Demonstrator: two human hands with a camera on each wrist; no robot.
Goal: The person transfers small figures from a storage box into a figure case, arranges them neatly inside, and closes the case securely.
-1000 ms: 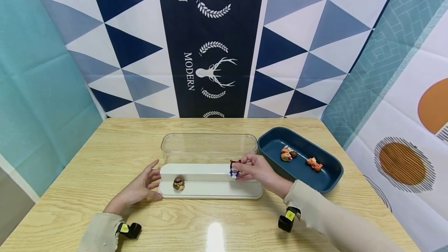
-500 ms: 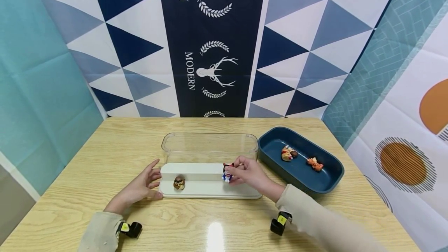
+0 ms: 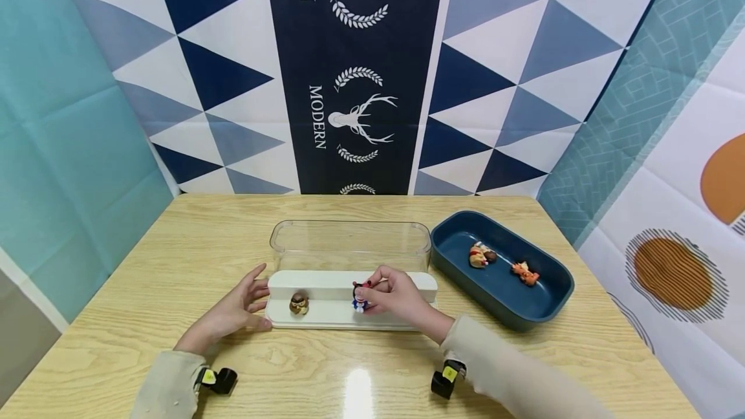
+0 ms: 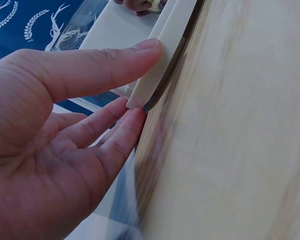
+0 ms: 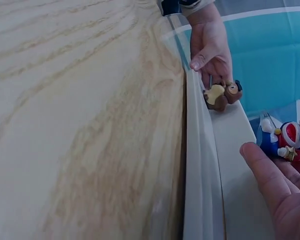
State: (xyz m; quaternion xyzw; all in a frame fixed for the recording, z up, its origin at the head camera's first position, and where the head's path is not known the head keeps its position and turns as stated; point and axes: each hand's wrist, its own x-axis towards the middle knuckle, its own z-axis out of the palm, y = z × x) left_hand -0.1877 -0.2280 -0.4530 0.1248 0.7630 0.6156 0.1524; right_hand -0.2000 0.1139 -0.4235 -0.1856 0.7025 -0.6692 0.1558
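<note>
My right hand (image 3: 394,293) pinches a small toy figurine (image 3: 359,297), blue, white and red with a dark head, just above the lower step of a white stepped display base (image 3: 326,319). In the right wrist view, this figurine (image 5: 285,140) lies between thumb and fingers. A brown owl-like figurine (image 3: 299,303) sits at the left end of the step. My left hand (image 3: 237,306) touches the base's left end; the left wrist view shows its extended thumb (image 4: 105,70) on the edge and its fingertips at the corner.
Behind the base stands a clear plastic cover (image 3: 349,238). A dark blue bin (image 3: 553,309) at the right holds a tan and red figurine (image 3: 480,255) and an orange figurine (image 3: 526,273). Patterned cloth hangs behind the wooden table (image 3: 279,380).
My right hand has carried the figurine leftward along the base, from its right part to near its middle, and slightly lower. My left hand has stayed at the base's left end.
</note>
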